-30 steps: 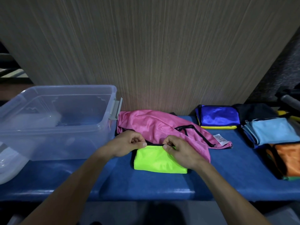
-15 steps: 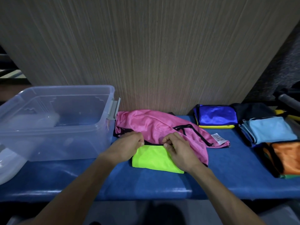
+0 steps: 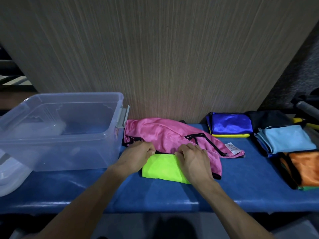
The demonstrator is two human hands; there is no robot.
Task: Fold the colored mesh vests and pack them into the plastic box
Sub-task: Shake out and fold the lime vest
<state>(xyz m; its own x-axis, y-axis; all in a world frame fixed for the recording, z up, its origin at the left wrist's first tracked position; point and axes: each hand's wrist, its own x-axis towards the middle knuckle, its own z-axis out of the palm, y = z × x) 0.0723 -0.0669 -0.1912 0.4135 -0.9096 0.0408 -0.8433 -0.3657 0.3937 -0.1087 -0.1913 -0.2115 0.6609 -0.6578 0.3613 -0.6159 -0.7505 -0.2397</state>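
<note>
Fingers (image 3: 151, 151) of both hands pinch the green vest (image 3: 161, 168) at its far edge, mid-fold; pink vest (image 3: 165, 133) unfolded, box (image 3: 69, 118) holds no vests, folded stacks (image 3: 284, 140) wait unpacked.

Left hand (image 3: 136, 156) and right hand (image 3: 193, 158) cover both far corners of the neon green vest (image 3: 161, 168), fingertips curled under, grip not readable. Pink vest (image 3: 165, 133) hides whatever lies beneath; its white label (image 3: 233, 148) print too small to read. Orange vest (image 3: 305, 168) cut by the right edge. Lid (image 3: 10, 175) cut by the left edge. Black cloth (image 3: 269, 118) behind the light blue vest (image 3: 288, 138) mostly hidden. Plastic box (image 3: 60, 152) contents blurred through its wall.
</note>
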